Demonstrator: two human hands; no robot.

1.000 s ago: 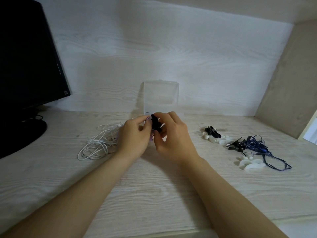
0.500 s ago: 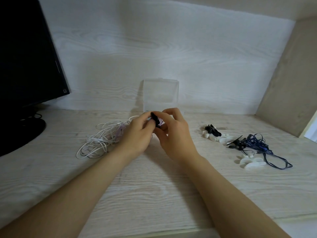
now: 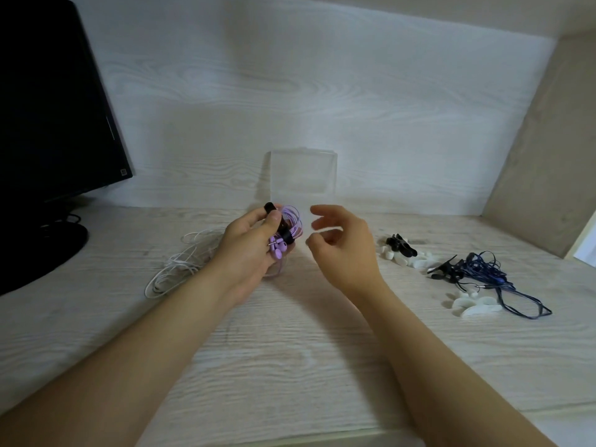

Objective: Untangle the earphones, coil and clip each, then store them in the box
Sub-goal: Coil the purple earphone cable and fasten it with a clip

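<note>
Pale wood desk: left hand grips the purple coil by its black clip at 12 o'clock before the clear box, right hand loose-fingered and empty beside it, so clipping looks done and the next move is probably lowering this coil into the box.

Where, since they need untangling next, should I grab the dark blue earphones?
Likely the dense bunch of the dark blue earphones, pinched from above by the open right hand: the cord lies flat on the desk, and its near loop trails loose.
</note>
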